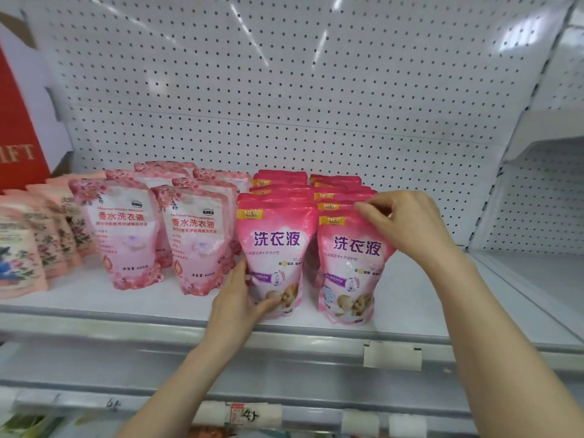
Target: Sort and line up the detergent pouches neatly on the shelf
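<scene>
Left hand (240,298) cups the lower left side of the front deep-pink pouch (276,248), thumb laid across its face, fingers only partly curled. Right hand (407,222) pinches the top right corner of the neighbouring front pouch (350,267) between thumb and fingertips. Both pouches stand upright near the shelf (94,298) front edge, heading two rows.

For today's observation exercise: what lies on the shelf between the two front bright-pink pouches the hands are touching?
Head view: only a narrow strip of bare white shelf separates the left front pouch from the right front pouch; further pouches stand behind.
</scene>
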Demonstrator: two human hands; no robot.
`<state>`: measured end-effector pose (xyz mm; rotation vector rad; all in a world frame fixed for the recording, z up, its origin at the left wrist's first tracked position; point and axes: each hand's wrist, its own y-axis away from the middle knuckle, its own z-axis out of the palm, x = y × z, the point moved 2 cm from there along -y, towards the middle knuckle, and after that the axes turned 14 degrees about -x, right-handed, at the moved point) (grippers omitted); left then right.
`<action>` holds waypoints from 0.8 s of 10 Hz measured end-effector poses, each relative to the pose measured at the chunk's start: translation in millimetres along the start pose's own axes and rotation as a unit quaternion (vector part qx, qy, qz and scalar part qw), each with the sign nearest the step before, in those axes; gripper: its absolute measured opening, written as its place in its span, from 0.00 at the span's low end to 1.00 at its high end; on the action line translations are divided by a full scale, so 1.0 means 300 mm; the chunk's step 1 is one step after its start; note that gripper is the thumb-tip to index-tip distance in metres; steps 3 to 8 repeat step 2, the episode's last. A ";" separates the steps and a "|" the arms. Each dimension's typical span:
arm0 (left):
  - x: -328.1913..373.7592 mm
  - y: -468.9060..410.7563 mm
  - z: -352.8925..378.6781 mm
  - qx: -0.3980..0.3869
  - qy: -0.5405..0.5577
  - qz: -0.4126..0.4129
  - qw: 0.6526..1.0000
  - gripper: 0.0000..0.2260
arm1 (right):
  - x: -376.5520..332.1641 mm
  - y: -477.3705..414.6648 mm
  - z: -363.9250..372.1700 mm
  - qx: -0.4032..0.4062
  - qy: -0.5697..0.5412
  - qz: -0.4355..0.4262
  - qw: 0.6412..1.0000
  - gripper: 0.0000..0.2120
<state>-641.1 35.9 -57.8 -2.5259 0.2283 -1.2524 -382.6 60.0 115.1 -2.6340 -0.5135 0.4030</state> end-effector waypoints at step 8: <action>-0.059 0.039 -0.120 0.033 -0.136 0.031 0.990 0.21 | 0.032 0.134 -0.286 0.266 -0.120 0.001 0.957 0.09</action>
